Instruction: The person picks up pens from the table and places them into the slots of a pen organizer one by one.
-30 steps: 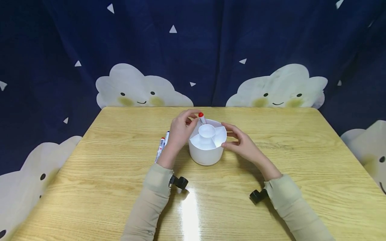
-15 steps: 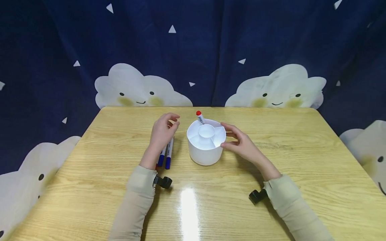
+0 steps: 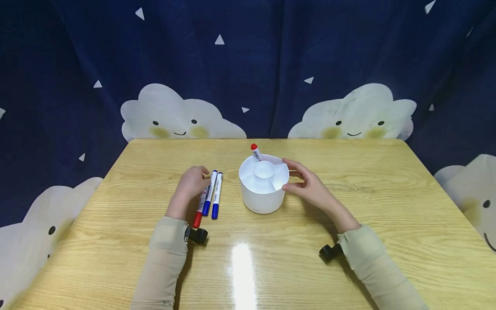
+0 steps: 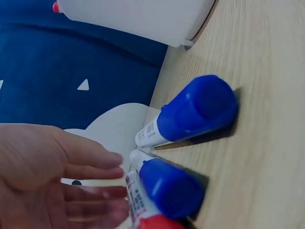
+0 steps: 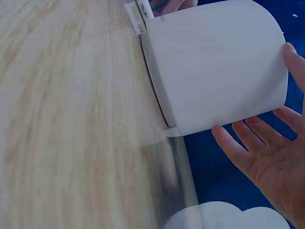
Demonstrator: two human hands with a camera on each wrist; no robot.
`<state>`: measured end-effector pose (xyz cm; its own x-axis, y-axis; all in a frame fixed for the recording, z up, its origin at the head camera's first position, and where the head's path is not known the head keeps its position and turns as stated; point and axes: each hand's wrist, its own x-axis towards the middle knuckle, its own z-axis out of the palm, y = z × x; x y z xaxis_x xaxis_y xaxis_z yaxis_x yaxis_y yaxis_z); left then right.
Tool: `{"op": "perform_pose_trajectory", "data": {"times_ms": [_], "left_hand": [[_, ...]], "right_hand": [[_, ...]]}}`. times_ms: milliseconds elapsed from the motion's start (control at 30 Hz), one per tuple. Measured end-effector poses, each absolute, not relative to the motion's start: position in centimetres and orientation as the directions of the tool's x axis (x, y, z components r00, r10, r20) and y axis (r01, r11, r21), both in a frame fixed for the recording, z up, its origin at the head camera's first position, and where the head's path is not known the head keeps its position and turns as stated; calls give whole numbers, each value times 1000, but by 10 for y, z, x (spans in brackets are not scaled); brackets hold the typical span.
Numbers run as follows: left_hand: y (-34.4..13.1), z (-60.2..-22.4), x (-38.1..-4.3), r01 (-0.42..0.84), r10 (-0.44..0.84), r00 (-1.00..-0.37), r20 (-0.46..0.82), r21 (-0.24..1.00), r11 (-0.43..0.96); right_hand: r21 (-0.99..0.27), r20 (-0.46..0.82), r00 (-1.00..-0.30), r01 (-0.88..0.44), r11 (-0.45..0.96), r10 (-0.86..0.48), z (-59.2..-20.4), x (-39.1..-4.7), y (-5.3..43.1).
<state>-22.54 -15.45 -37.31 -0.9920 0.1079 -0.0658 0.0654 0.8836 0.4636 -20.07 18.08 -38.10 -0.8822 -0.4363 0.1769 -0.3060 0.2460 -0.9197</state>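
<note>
My left hand (image 3: 191, 183) reaches over three whiteboard markers lying side by side on the table. In the left wrist view its fairly straight fingers (image 4: 95, 157) come right up to the red-capped marker (image 4: 138, 198). Beside that one lie a blue-capped marker (image 3: 206, 206) and, further right, another blue-capped marker (image 3: 215, 206). A white round pen holder (image 3: 261, 201) with several compartments stands upright to their right. Inside its back compartment leans a red-ended marker (image 3: 255, 152). My right hand (image 3: 311, 185) holds the pen holder's right side, thumb at the rim and fingers spread along the wall.
The wooden table (image 3: 368, 181) ends at the back against a dark blue curtain (image 3: 263, 64) with white clouds and triangles. Black wrist cameras sit at both cuffs, the left camera (image 3: 198, 236) close to the red cap.
My left hand has left the marker that leans in the pen holder and moved left and toward me, down to the markers on the table. My right hand stays at the pen holder.
</note>
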Motion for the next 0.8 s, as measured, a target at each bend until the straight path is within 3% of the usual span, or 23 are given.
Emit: {"op": "perform_pose_trajectory", "data": {"times_ms": [333, 800], "left_hand": [[-155, -376, -225, 69, 134, -983, -123, 427, 902], [-152, -361, -221, 59, 43, -998, 43, 500, 864]], "right_hand": [[-922, 177, -882, -303, 239, -436, -380, -199, 180], [-917, 166, -882, -303, 259, -441, -361, -188, 175]]}}
